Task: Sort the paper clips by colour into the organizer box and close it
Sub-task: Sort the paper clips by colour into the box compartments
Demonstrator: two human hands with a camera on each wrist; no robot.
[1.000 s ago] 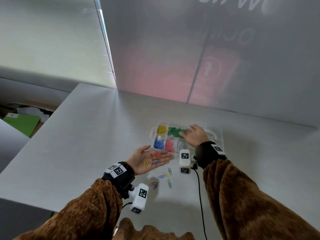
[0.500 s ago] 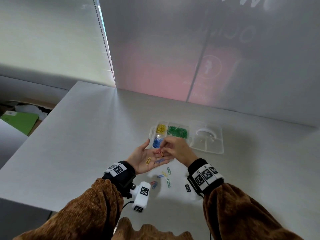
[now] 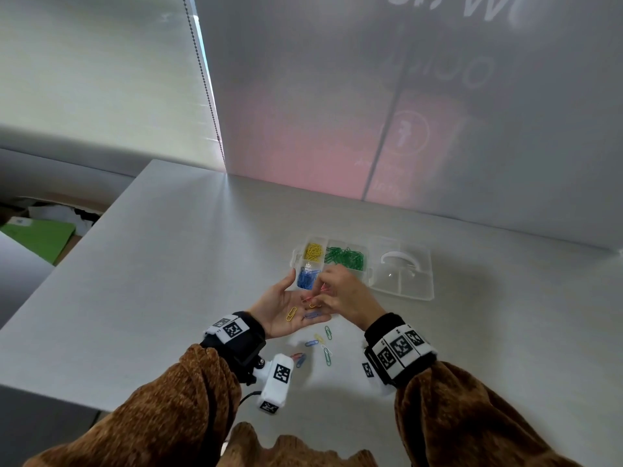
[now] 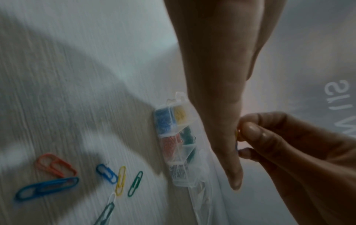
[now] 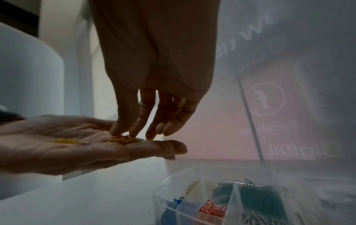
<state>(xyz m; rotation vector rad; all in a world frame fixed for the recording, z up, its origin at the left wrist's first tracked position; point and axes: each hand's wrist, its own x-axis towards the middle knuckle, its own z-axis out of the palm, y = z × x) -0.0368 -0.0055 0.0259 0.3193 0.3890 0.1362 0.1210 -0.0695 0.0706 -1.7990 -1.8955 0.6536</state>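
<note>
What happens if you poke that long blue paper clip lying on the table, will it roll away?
Probably not: the blue paper clip lies flat on the table, so it would likely slide or spin instead. It looks like thin wire, so probably very light. Lying so flat, it may be fiddly to pinch up.

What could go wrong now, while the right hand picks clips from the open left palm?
1. The left hand is flat, not cupped, so the yellow clip could slide off it.
2. The right hand is picking among several red clips; its grip may lift two or drop one.
3. The organizer box lies open below, so a fallen clip could land in the wrong compartment.
</note>
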